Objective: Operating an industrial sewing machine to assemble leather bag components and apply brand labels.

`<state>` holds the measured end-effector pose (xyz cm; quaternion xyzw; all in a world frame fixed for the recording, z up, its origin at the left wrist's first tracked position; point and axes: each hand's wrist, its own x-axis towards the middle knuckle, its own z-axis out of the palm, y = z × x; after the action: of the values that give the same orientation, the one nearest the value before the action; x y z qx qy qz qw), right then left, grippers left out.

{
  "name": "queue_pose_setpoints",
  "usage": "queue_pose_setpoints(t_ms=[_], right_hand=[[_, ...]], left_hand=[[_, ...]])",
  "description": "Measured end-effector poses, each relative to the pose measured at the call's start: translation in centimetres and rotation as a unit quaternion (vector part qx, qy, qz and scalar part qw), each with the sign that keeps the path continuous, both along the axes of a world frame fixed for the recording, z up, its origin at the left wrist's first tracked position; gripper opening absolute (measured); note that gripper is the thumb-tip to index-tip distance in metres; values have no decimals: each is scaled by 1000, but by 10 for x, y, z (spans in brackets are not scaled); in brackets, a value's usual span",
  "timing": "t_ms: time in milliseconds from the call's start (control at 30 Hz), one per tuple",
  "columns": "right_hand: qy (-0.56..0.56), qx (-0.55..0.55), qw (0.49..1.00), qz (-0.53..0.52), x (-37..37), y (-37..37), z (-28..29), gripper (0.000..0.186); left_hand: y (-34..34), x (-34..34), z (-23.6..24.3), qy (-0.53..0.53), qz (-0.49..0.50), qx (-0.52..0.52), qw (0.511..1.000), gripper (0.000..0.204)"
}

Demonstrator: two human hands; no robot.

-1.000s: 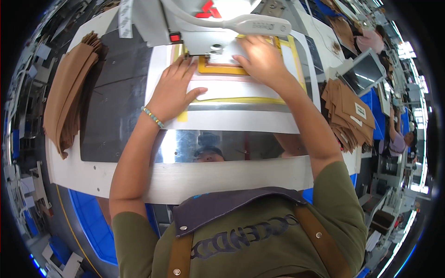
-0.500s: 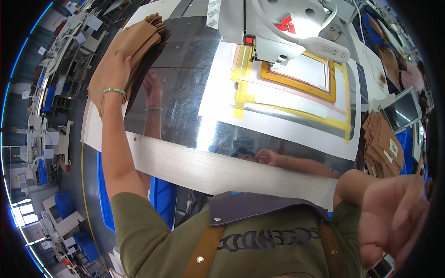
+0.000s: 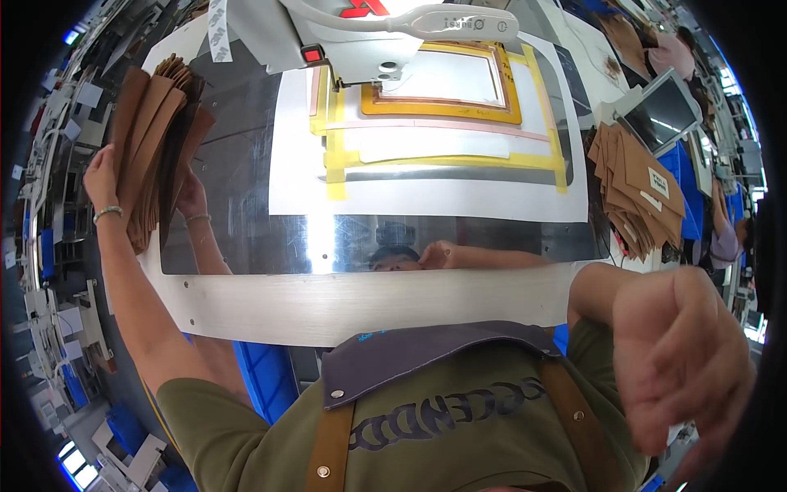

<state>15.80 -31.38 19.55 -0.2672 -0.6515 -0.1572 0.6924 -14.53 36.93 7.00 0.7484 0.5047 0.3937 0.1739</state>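
Note:
At the far left, my left hand [image 3: 102, 176], with a beaded bracelet, grips the outer edge of a stack of brown cut pieces [image 3: 154, 148]. My right hand [image 3: 680, 365] is raised close to the camera at lower right, fingers curled; anything inside them is hidden. In the middle, yellow and clear template frames [image 3: 439, 115] with tape lie on a white sheet [image 3: 426, 202] under a white machine head [image 3: 344, 57]. The sheet rests on a shiny metal plate [image 3: 217, 164], which reflects both hands.
More brown pieces with white labels [image 3: 631, 197] lie at right, beside a screen [image 3: 660, 113] and blue bins [image 3: 682, 168]. Another blue bin [image 3: 266, 381] is below the table's front edge [image 3: 377, 307]. Two other people [image 3: 664, 53] are at far right, among workstations.
Both hands have left the template under the machine: the left moved to the brown stack and now grips its edge; the right pulled back toward the camera. The view also swung right and back.

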Motion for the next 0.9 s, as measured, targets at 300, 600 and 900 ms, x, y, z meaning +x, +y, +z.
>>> queue_pose_setpoints(t_ms=[300,600,900], right_hand=[[-157,-442,880,-72,20,107,-84,27],[-345,-403,806,-262,20,196,-171,31],[-419,-378,747,-350,18,225,-192,12]], left_hand=[[-187,59,-6,194,-229,262,917,24],[-299,74,-59,232,-357,248,870,35],[-252,-14,-65,312,-235,243,888,29]])
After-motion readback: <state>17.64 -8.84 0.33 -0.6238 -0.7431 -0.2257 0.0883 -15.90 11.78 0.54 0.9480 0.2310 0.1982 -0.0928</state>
